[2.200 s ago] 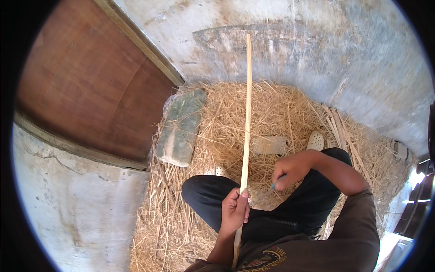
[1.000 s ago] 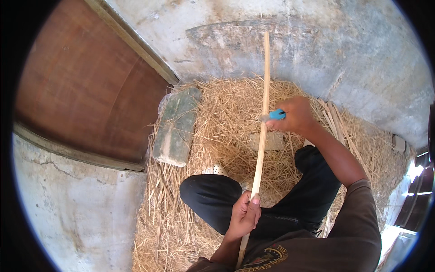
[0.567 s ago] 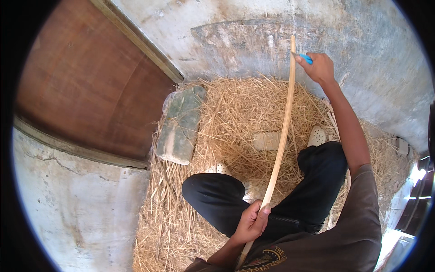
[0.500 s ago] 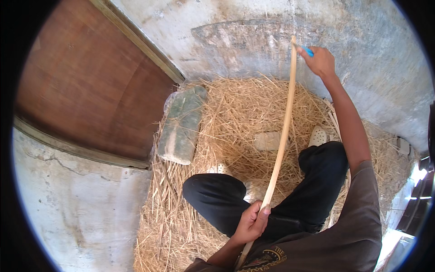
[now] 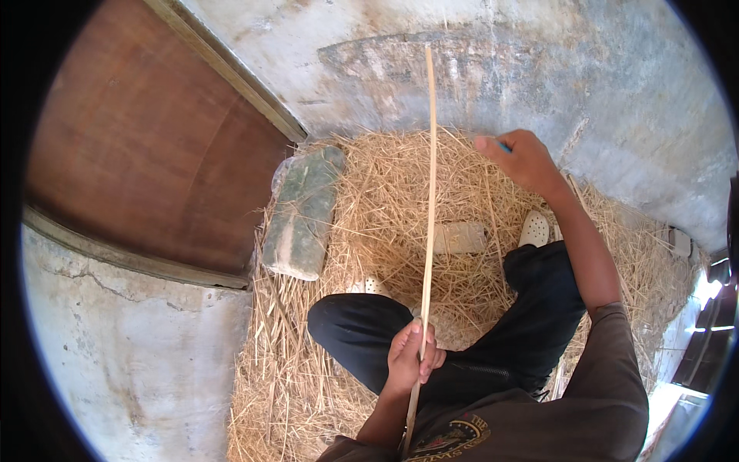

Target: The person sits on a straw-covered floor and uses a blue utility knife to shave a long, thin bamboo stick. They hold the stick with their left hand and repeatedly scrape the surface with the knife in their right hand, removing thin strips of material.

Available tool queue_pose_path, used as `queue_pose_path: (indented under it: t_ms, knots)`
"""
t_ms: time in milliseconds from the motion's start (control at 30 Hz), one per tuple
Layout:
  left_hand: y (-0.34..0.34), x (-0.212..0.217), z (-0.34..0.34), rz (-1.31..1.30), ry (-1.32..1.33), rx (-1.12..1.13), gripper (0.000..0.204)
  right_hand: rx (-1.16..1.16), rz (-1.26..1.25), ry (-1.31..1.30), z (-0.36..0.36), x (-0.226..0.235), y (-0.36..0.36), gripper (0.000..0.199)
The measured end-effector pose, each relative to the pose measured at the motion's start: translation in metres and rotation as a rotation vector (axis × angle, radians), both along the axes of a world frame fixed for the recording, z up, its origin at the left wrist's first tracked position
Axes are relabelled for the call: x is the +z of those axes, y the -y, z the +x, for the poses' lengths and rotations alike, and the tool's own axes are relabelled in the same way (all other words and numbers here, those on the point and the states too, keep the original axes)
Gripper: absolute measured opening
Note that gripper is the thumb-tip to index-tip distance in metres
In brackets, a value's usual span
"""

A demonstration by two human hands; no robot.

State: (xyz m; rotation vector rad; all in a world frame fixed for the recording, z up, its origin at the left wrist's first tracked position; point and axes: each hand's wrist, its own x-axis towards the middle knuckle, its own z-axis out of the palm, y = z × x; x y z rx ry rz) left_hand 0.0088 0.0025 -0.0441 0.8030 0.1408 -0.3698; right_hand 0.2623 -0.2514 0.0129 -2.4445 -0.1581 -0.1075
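The right hand point(image 5: 523, 160) was way up by the top end of the stick point(image 5: 427, 231) half a second ago, touching it, and now it has come down and off to the side, well apart from the stick. The stick was leaning toward that hand, and now it stands straighter above the left hand point(image 5: 412, 360). The bit of blue in the right hand showed well before, and now only a tiny bit peeks out.

At lower centre the left hand point(image 5: 412, 360) grips a long thin pale wooden stick point(image 5: 428, 215); the right hand point(image 5: 522, 160), upper right, holds a small blue tool point(image 5: 504, 145) over yellow straw point(image 5: 385, 200).
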Motion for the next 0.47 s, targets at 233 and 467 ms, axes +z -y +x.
queue_pose_path:
  t_ms: [233,467]
  knots:
    - [-0.005,0.003,0.007,-0.058,-0.032,0.014,0.035,0.63,-0.099,0.153,-0.086,-0.011,-0.056,0.072]
    - [-0.004,0.002,0.004,-0.22,-0.017,-0.016,0.033,0.638,-0.123,0.308,-0.08,-0.033,-0.071,0.073]
